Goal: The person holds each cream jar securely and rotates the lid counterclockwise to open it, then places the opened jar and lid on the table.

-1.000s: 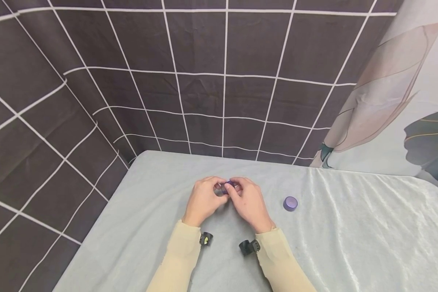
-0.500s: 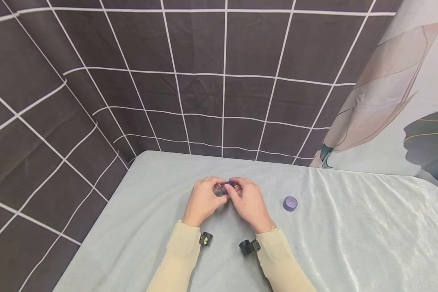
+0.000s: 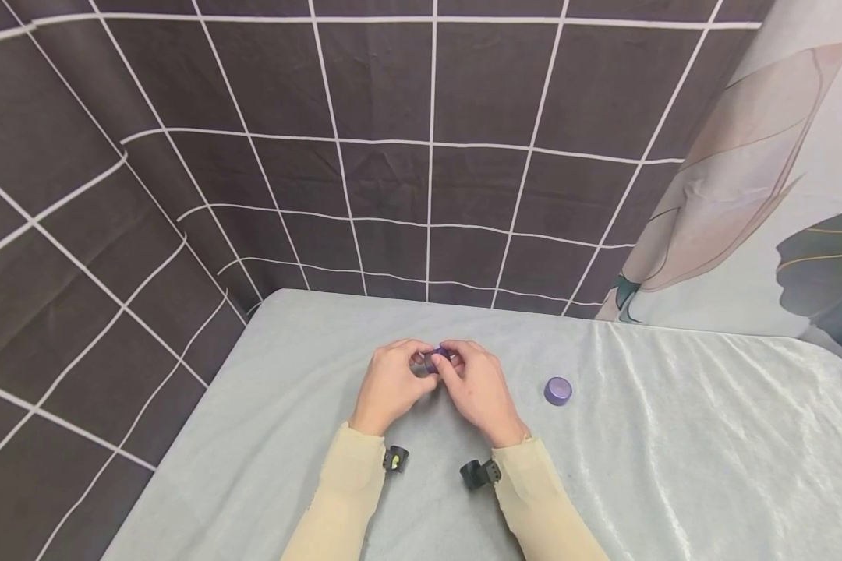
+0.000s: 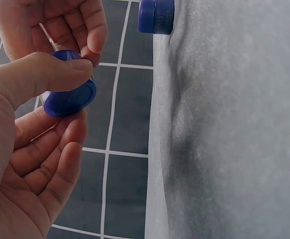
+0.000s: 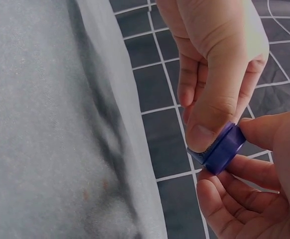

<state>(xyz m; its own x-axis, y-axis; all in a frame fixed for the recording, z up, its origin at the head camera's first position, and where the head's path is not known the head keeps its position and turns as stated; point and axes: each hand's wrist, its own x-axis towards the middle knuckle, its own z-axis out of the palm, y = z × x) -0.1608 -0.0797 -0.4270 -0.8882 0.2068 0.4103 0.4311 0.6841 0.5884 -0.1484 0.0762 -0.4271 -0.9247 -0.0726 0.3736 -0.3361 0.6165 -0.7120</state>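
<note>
Both hands hold one small round purple container (image 3: 438, 360) between them over the middle of the cloth-covered table. My left hand (image 3: 390, 382) pinches it from the left; in the left wrist view that thumb lies across the container (image 4: 71, 99). From the other side my right hand (image 3: 479, 382) grips it with thumb and curled fingers. The right wrist view shows two bands on the container (image 5: 225, 148), one darker, partly covered by the left thumb. A second purple container (image 3: 558, 391) stands on the table to the right; in the left wrist view this container (image 4: 155, 16) shows pale lettering.
The table (image 3: 673, 467) is covered in pale, shiny, wrinkled cloth. Dark cloth with white grid lines (image 3: 379, 187) hangs behind and at the left. A leaf-patterned curtain (image 3: 744, 195) hangs at the right. Black wrist cameras (image 3: 479, 474) sit on cream sleeves (image 3: 340, 491).
</note>
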